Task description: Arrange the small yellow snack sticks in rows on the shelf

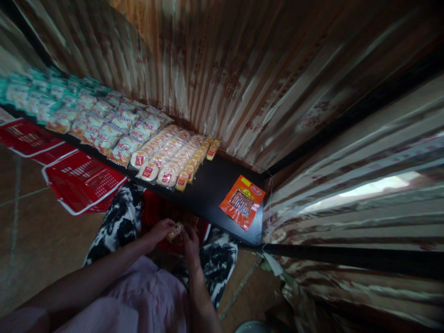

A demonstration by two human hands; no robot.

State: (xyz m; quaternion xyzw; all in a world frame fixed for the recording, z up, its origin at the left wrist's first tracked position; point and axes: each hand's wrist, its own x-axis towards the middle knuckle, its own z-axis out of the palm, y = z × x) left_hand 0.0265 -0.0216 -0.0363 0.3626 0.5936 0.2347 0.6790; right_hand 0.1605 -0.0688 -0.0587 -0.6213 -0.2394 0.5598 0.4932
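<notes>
Between my knees, below the front edge of the black shelf, my left hand pinches a small wrapped snack packet at its left end. My right hand is closed at the right end of the same packet, its fingers partly lost in shadow. Both hands are above a red basket, whose contents are too dark to make out. On the shelf just ahead are rows of clear-wrapped round crackers and narrow yellow snack packets. An orange snack bag lies flat near the shelf's right end.
Further left on the shelf stand rows of white snack bags and green-topped bags. Red baskets are on the floor at left. Patterned curtain sheeting hangs behind, and a dark frame bar runs at right.
</notes>
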